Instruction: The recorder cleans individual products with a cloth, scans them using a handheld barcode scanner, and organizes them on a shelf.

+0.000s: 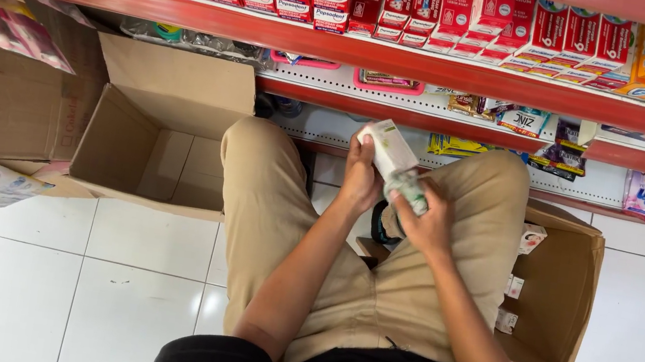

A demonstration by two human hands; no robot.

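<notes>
Evidently the person is squatting on the white tiled floor point(14, 281) before a red shop shelf point(357, 51) and is handling a small pale green-and-white carton point(388, 152), held up between the knees in front of the lower shelf. The left hand point(360, 180) is gripping the carton's side near its upper end with fingers curled around it, while the right hand point(425, 219) is closing about its lower end, where something greenish, perhaps a second pack or a wrapper, is showing; the view is too blurred there to tell which. An open cardboard box point(553, 306) with a few small packs inside is sitting just beside the right knee, and another opened cardboard box point(151, 140), seemingly empty, is standing on the left. Judging from this, the carton is being sorted or readied in hand, clear of both box and shelf. A next move would be calling for one hand to be freeing itself while the other keeps a firm hold.
</notes>
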